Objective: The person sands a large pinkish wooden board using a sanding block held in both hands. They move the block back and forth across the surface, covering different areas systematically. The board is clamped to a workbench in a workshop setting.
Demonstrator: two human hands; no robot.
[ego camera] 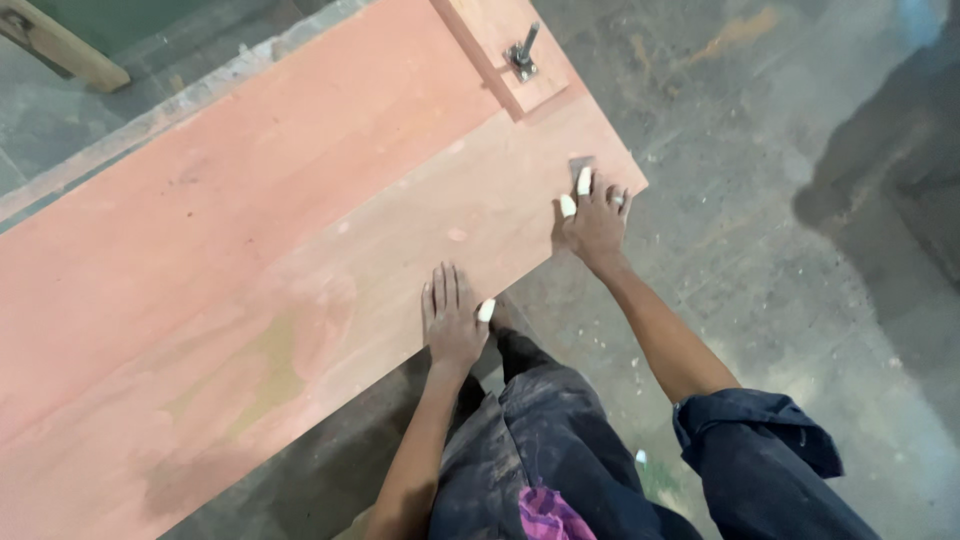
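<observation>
A large reddish-brown wooden panel (pixel 250 250) lies flat across the view, dusty in patches. My left hand (pixel 452 320) rests flat on its near edge, fingers together, with a white wrap on the thumb. My right hand (pixel 595 215) presses a small grey piece of sandpaper (pixel 580 163) against the panel near its right corner. White wraps cover two of that hand's fingertips.
A smaller wooden block (pixel 500 50) with a metal bolt (pixel 522 55) sits on the panel's far right end. The grey, dusty concrete floor (pixel 800 300) spreads to the right. A wooden beam (pixel 60 45) lies at the top left. My dark trousers show below.
</observation>
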